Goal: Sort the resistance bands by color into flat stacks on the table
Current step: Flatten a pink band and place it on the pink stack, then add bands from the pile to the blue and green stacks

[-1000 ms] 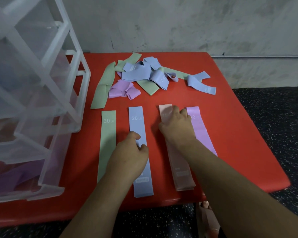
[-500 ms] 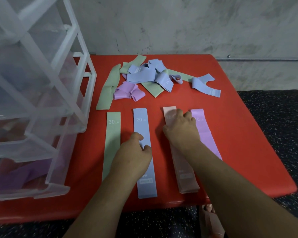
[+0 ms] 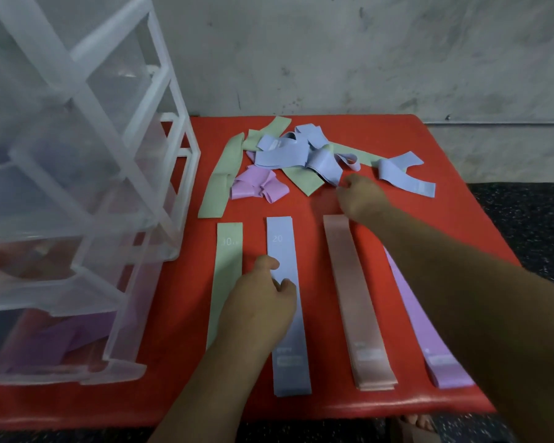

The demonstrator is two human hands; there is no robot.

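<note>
While reaching into the pile (image 3: 301,155), upper centre, with curled right fingers (image 3: 344,187) (pinching or not, cannot tell), lift one blue band (image 3: 325,167) only, pinning the blue stack (image 3: 290,362), lower centre, under curled left fingers (image 3: 287,284).

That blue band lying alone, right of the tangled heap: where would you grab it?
Take the blue band by its flat, labelled right end, coming in from the right over the red table. That end lies free and flat; its left end is folded over and sits nearer the heap, so it would probably be harder to pinch cleanly.
</note>
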